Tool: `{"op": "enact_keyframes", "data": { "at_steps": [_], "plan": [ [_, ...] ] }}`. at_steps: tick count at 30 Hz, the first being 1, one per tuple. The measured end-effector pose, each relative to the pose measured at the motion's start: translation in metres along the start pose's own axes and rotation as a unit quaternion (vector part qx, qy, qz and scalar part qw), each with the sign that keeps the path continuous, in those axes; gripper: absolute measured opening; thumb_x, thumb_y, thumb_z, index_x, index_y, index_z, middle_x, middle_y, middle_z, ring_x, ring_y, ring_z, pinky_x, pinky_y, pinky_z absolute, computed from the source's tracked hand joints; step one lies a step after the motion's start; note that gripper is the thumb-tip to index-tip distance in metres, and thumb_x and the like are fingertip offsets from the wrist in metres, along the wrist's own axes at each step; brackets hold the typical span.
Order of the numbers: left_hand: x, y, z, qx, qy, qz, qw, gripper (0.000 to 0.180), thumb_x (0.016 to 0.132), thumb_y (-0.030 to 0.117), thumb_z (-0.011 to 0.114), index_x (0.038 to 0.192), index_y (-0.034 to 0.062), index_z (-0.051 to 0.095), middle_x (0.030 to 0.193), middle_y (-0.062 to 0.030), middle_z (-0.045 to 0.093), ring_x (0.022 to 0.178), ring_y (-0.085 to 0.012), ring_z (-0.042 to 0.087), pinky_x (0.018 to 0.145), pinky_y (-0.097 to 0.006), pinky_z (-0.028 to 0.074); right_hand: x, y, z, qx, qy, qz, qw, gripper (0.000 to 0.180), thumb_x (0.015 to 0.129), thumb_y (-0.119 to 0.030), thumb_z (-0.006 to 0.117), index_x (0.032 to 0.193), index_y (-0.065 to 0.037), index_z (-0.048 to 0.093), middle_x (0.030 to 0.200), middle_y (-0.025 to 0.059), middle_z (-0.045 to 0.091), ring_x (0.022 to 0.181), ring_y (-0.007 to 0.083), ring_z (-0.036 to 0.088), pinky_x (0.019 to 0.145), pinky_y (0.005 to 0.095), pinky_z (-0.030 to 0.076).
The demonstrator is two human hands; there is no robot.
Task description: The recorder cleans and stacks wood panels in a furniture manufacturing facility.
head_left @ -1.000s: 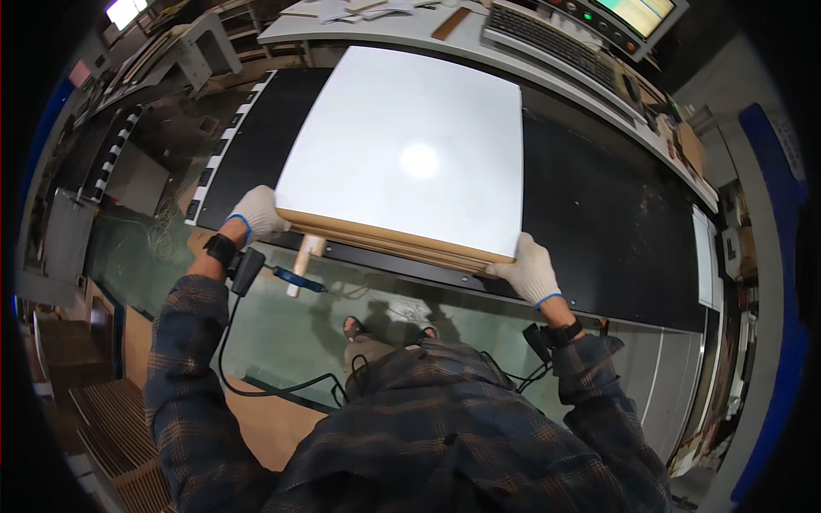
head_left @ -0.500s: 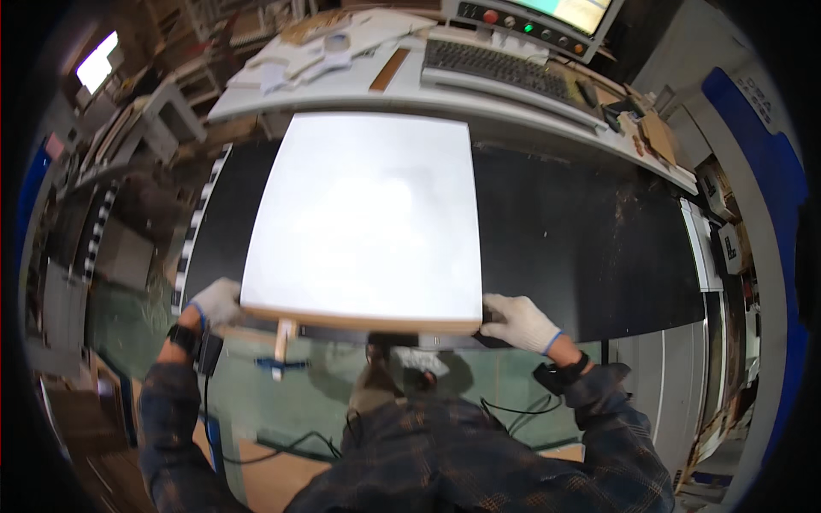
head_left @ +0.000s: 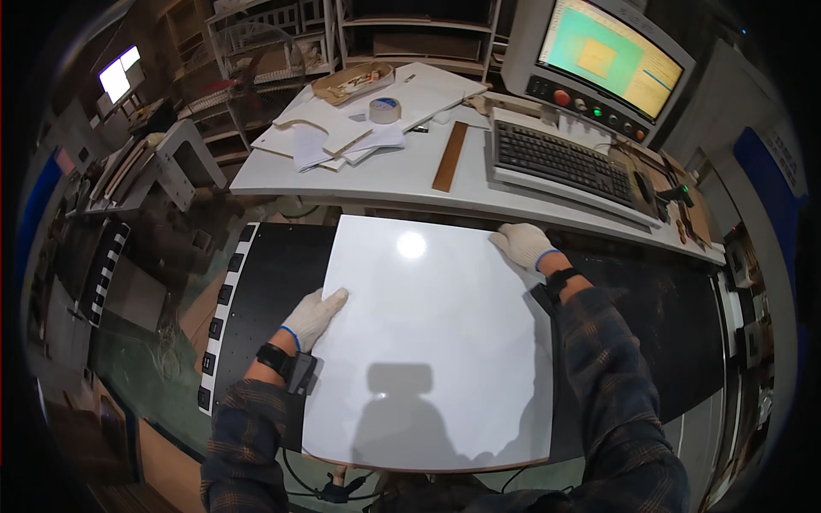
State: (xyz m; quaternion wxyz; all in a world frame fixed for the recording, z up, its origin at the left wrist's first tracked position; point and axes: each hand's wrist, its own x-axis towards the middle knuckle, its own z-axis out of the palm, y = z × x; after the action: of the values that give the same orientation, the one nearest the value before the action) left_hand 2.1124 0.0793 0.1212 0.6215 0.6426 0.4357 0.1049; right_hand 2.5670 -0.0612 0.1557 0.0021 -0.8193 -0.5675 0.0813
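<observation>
A glossy white rectangular panel (head_left: 428,316) lies across the black machine bed (head_left: 278,325), its near edge toward my body. My left hand (head_left: 315,318), in a white knitted glove, grips the panel's left edge, with its fingertips on the top face. At the far right corner my right hand (head_left: 523,245), gloved alike, is closed over the edge; its fingers are partly hidden. A thin brown strip shows along the near edge. Shadows of my head and arm fall on the panel.
Beyond the bed, a white desk (head_left: 368,179) holds a keyboard (head_left: 560,162), a brown strip (head_left: 451,156), a tape roll (head_left: 385,109), papers and white offcuts. A control console with a lit screen (head_left: 611,56) stands at the far right. Cables hang below the panel.
Both hands have moved away from the near corners: the left up the left edge, the right to the far right corner. My view has tilted up, showing more of the desk and screen.
</observation>
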Motion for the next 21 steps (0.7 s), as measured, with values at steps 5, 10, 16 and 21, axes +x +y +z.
{"op": "enact_keyframes", "data": {
  "at_steps": [5,10,16,21],
  "plan": [
    [-0.001,0.005,-0.006,-0.053,-0.012,-0.021,0.998,0.072,0.107,0.051,0.058,0.141,-0.0126,0.053,0.123,-0.0172,0.068,0.109,-0.022,0.064,0.098,-0.036,0.053,0.018,0.002,0.005,0.014,0.005,0.015,1.0,0.06,0.108,-0.048,0.04,0.105,-0.001,0.077,0.104,0.0249,0.075,0.103,0.0442,0.07,0.096,0.0518,0.054],
    [0.004,0.0,-0.005,-0.044,-0.016,-0.022,0.999,0.072,0.108,0.051,0.057,0.142,-0.0122,0.052,0.128,-0.0192,0.066,0.115,-0.022,0.061,0.102,-0.035,0.05,0.022,0.008,0.022,0.033,0.064,-0.007,0.997,0.06,0.109,-0.046,0.039,0.096,-0.002,0.077,0.097,0.0243,0.075,0.097,0.045,0.07,0.091,0.0523,0.055],
    [-0.003,0.01,-0.001,-0.035,-0.027,-0.027,0.999,0.073,0.108,0.051,0.056,0.144,-0.0124,0.05,0.129,-0.0192,0.066,0.111,-0.0217,0.063,0.1,-0.035,0.052,0.013,0.017,0.025,0.039,0.09,-0.045,0.994,0.055,0.109,-0.042,0.039,0.095,-0.002,0.074,0.097,0.0232,0.074,0.095,0.0447,0.07,0.088,0.0537,0.055],
    [-0.018,-0.005,-0.009,-0.131,-0.061,-0.106,0.984,0.071,0.108,0.051,0.057,0.147,-0.0079,0.05,0.133,-0.0177,0.066,0.116,-0.0237,0.066,0.101,-0.037,0.055,-0.041,0.037,0.024,0.059,0.272,-0.041,0.96,0.046,0.103,-0.038,0.058,0.129,0.0,0.066,0.121,0.0251,0.071,0.111,0.0451,0.067,0.098,0.05,0.054]
  ]
}}
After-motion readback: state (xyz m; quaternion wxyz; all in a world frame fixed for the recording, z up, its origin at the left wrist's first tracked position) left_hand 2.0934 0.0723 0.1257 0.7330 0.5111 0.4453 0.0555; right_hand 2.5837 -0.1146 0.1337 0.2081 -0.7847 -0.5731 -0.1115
